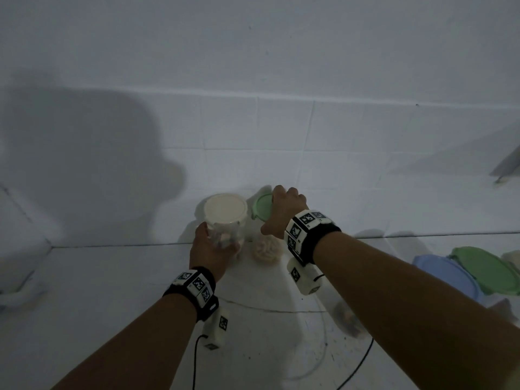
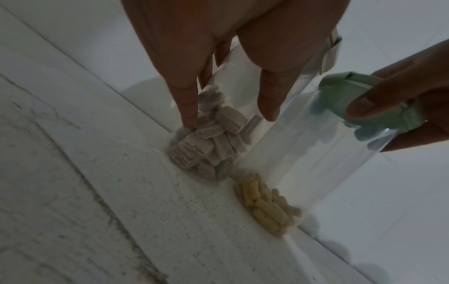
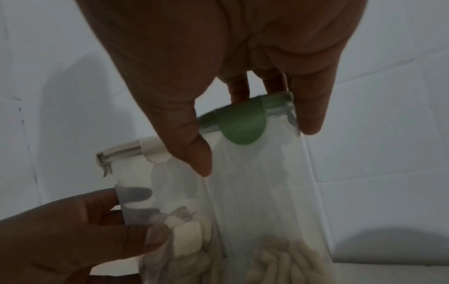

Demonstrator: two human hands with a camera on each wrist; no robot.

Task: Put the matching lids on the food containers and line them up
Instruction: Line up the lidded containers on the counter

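Two tall clear containers stand side by side at the foot of the tiled wall. The left one carries a cream lid (image 1: 225, 208) and holds grey-brown biscuit pieces (image 2: 206, 144). My left hand (image 1: 215, 239) grips its side, thumb and fingers wrapped round the clear wall (image 3: 136, 201). The right container (image 1: 266, 249) holds pale yellow sticks (image 2: 264, 207) and is topped by a green lid (image 1: 260, 206). My right hand (image 1: 281, 209) grips that lid from above, fingers curled over its rim beside a green clip (image 3: 240, 123).
At the right edge lie a blue-lidded container (image 1: 444, 274), a green-lidded one (image 1: 486, 268) and a cream one (image 1: 512, 257). Another clear container (image 1: 349, 319) sits under my right forearm. A black cable (image 1: 357, 370) runs across the marble counter (image 1: 126, 277). The wall stands close behind.
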